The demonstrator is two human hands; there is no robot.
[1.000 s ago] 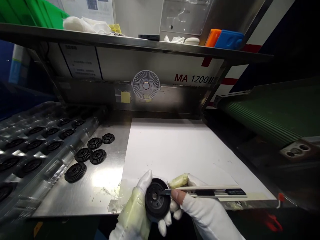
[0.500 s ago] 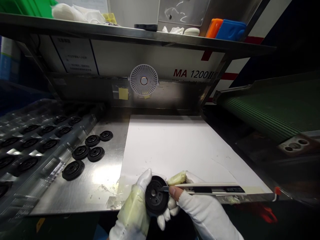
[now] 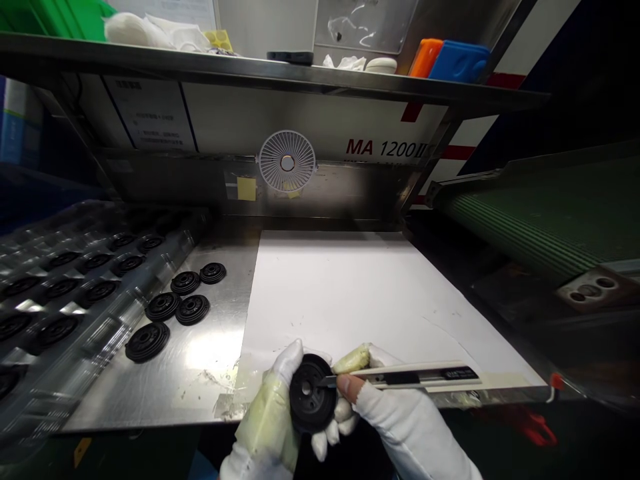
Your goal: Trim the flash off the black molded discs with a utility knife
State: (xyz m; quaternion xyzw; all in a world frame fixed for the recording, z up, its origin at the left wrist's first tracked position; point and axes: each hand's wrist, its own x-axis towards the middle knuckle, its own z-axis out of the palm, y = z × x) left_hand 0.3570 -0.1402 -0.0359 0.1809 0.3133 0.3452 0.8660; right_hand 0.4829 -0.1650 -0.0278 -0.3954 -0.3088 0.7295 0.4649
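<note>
My left hand (image 3: 275, 407), in a white glove with yellowish wrapping, grips a round black plastic wheel (image 3: 311, 408) at the table's front edge. The wheel's face, with a metal-looking centre, is turned up toward me. My right hand (image 3: 385, 413), gloved with a bare thumb tip, is closed around a white and black utility knife (image 3: 430, 375). The knife's blade reaches over the wheel's face near the centre; whether it touches cannot be made out. Several similar black wheels (image 3: 193, 309) lie on the metal tabletop to the left.
A clear plastic tray (image 3: 115, 293) holding several black wheels stands on the left. White paper (image 3: 345, 287) covers the middle of the table. A small fan (image 3: 287, 161) is at the back under a metal shelf (image 3: 240, 67). To the right is a green conveyor belt (image 3: 540, 207).
The knife has tilted slightly, its rear end a little higher and further left. The wheel stays in my left hand in nearly the same place.
</note>
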